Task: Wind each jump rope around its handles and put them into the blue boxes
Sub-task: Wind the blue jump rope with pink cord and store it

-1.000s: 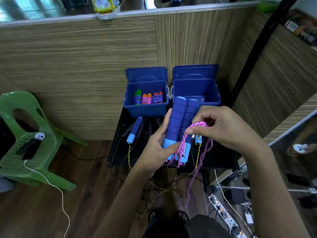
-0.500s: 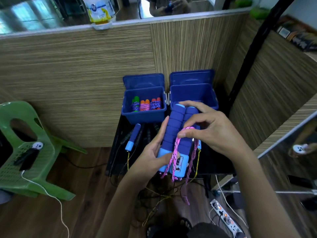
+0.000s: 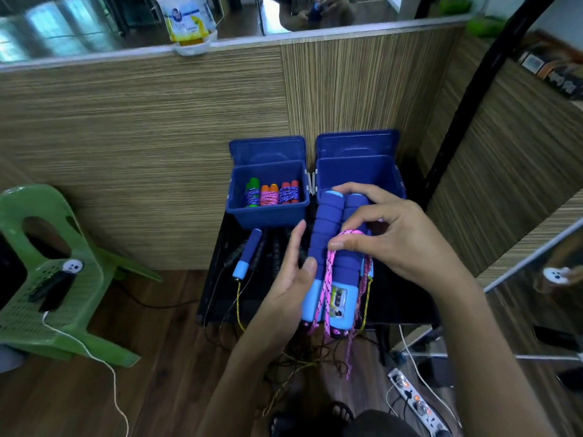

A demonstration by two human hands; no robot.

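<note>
My left hand point(image 3: 288, 279) grips a pair of blue foam jump-rope handles point(image 3: 328, 234) held side by side, light-blue ends toward me. My right hand point(image 3: 388, 234) pinches the pink rope point(image 3: 328, 285) and lays it across the handles; loose pink rope hangs below. Two open blue boxes stand behind on a black table point(image 3: 397, 298). The left blue box point(image 3: 268, 212) holds three wound ropes with green, orange and red handles. Of the right blue box point(image 3: 359, 175) I see only bare blue inside. Another blue handle point(image 3: 247, 253) with a yellow rope lies on the table.
A wooden partition rises right behind the boxes. A green plastic chair point(image 3: 47, 279) stands at the left with a black thing on its seat. Tangled cords hang under the table, and a power strip point(image 3: 416, 402) lies on the wooden floor at the right.
My right hand has carried the pink rope over the handles, from their right side to their front. The view has tilted slightly, so the boxes sit lower in frame.
</note>
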